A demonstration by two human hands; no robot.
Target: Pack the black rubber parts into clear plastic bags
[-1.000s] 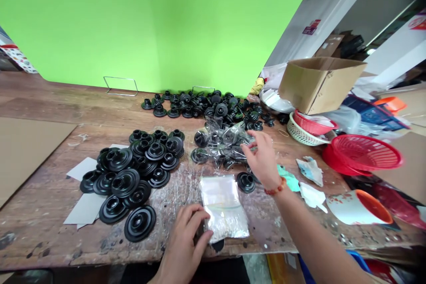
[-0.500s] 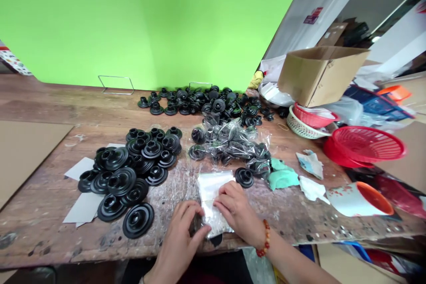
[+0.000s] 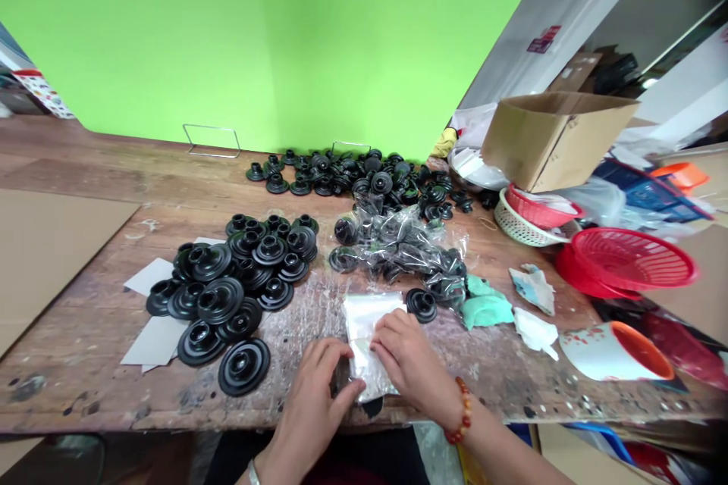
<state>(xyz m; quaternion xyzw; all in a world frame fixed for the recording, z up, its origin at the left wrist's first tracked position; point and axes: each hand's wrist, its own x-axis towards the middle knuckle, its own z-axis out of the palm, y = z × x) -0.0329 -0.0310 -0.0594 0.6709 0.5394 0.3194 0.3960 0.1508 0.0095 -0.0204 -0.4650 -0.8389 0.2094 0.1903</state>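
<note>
A stack of clear plastic bags (image 3: 369, 311) lies flat near the table's front edge. My left hand (image 3: 318, 394) is at the stack's left side, thumb and fingers apart, with the thumb by its lower edge. On the stack's right part, my right hand (image 3: 409, 360) has its fingers drawn together, pressing on the plastic. A single black stepped disc with a raised hub (image 3: 422, 305) sits just beyond the right hand. To the left is a heap of similar black discs (image 3: 219, 299). Behind the stack, more black parts lie in crumpled clear bags (image 3: 398, 250).
Many small black parts (image 3: 341, 170) are spread along the green panel (image 3: 227, 38). On the right are a cardboard box (image 3: 535, 140), red baskets (image 3: 631, 258), a green cloth (image 3: 486, 309) and a white-and-orange tube (image 3: 614, 352). Cardboard (image 3: 51, 250) covers the left side.
The whole view has shifted slightly, so everything on the table appears a little further right. Both hands keep nearly the same pose at the bag stack.
</note>
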